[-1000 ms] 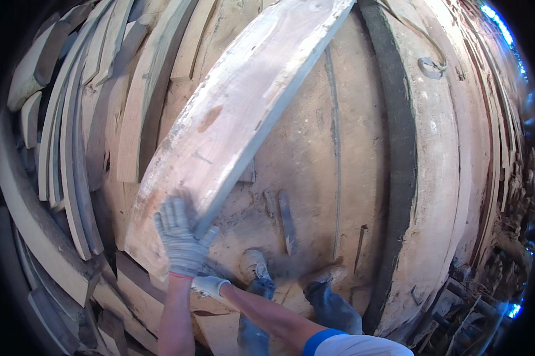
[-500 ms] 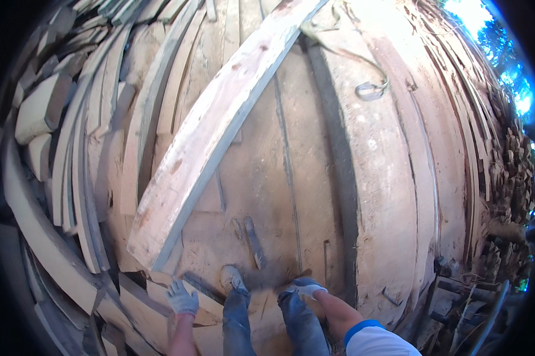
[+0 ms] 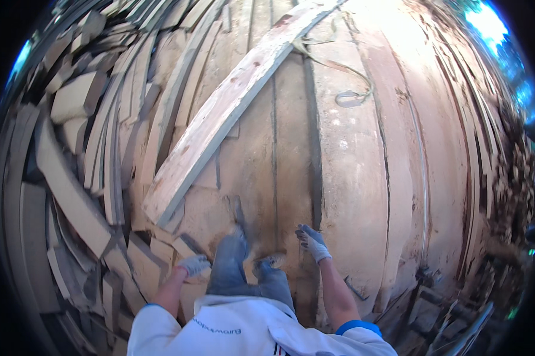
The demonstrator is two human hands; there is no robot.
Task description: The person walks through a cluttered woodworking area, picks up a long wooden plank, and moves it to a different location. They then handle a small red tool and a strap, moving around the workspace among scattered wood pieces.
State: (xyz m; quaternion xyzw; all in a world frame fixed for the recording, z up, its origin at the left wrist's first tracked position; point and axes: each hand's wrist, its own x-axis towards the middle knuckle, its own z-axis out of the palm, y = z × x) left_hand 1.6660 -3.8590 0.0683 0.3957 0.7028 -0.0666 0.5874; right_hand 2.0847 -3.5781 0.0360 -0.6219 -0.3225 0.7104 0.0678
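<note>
My left hand (image 3: 194, 265), in a pale work glove with grey fingertips, hangs low beside my left leg, near a short wood block (image 3: 189, 244). It looks empty and its fingers seem loosely extended, though slightly blurred. Out to the right, my right hand (image 3: 313, 242), gloved the same way, is open with the fingers apart and nothing in them. It hovers over the dusty wide boards. Ahead of me a long thick plank (image 3: 223, 110) slants from the lower left up to the far right, and neither hand touches it.
Piled planks and offcuts (image 3: 74, 98) crowd the left side. A strap with a looped end (image 3: 353, 98) lies on the wide boards (image 3: 353, 178). A thin dark piece (image 3: 237, 210) lies just ahead of my feet. Dark clutter (image 3: 433, 308) sits at the lower right, and more stacked wood lines the right.
My legs have shifted in a step, and more of my torso shows. My right hand has moved off my knee and out ahead. My left hand has turned, its fingers now pointing right.
</note>
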